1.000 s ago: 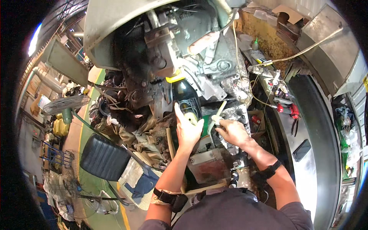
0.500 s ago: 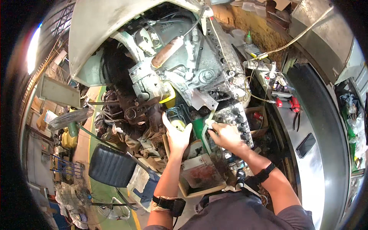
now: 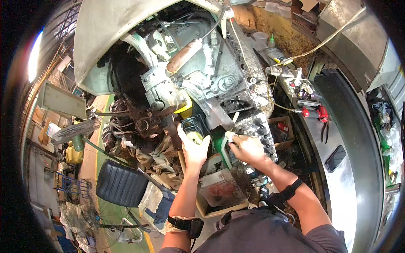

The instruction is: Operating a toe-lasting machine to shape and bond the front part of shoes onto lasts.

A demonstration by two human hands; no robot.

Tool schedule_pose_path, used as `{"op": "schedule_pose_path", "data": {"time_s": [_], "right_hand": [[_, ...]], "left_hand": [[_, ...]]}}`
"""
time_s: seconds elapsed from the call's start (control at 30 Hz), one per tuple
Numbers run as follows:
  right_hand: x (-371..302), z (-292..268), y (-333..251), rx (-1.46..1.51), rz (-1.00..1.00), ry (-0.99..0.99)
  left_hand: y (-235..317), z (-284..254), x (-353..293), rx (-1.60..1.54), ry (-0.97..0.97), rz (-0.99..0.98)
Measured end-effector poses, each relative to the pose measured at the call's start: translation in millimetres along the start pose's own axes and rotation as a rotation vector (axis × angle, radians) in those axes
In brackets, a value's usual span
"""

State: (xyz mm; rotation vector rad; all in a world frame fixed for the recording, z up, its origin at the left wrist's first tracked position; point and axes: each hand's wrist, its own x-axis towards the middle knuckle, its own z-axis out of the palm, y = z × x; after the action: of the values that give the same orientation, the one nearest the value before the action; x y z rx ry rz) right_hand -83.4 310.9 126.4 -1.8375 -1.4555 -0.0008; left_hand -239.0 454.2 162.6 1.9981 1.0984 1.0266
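My left hand (image 3: 195, 152) is wrapped round the yellow end of a caged work lamp (image 3: 196, 125), whose dark wire guard points up at the machine (image 3: 225, 74). Bright light falls on the machine's grey metal side. To the right, the fingers of my right hand (image 3: 249, 150) pinch a small pale piece (image 3: 229, 135); its kind I cannot make out. Just above it, a thin pale strip (image 3: 236, 117) shows by a metal plate (image 3: 219, 117). A pale bent tube (image 3: 225, 152) runs down beside my right fingers.
Below my hands stands a bin with a stained plate (image 3: 222, 188). A black chair (image 3: 122, 182) is on the left, near a fan (image 3: 78, 130). Along the right bench (image 3: 337, 198) lie a phone (image 3: 336, 159) and a red tool (image 3: 317, 113). A cord (image 3: 325, 42) hangs above.
My right hand has drawn slightly down and left with the pale piece, and a gap now shows between it and the strip above. My left hand has hardly moved.
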Motion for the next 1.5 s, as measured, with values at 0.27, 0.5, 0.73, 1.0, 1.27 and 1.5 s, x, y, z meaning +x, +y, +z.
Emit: {"op": "schedule_pose_path", "data": {"time_s": [0.27,0.5,0.73,1.0,1.27,1.5], "right_hand": [[0.2,0.5,-2.3,-0.022,-0.015,0.034],[-0.5,-1.3,-3.9,-0.076,-0.007,-0.019],[-0.4,-0.7,-4.6,-0.098,-0.025,-0.004],[-1.5,2.2,-1.1,-0.152,-0.057,0.012],[-1.3,0.3,1.5,-0.115,-0.091,0.062],[0.4,4.1,3.0,-0.127,-0.062,0.052]], "left_hand": [[3.8,-2.2,-1.6,0.052,0.018,0.04],[6.3,-6.2,-3.4,0.076,-0.011,0.026],[7.1,-7.0,-3.1,0.112,-0.023,0.003],[5.5,-5.5,-3.2,0.132,-0.005,0.005],[7.3,-2.9,-1.7,0.021,-0.018,-0.008],[16.1,-6.9,-4.6,0.044,-0.023,-0.033]]}}
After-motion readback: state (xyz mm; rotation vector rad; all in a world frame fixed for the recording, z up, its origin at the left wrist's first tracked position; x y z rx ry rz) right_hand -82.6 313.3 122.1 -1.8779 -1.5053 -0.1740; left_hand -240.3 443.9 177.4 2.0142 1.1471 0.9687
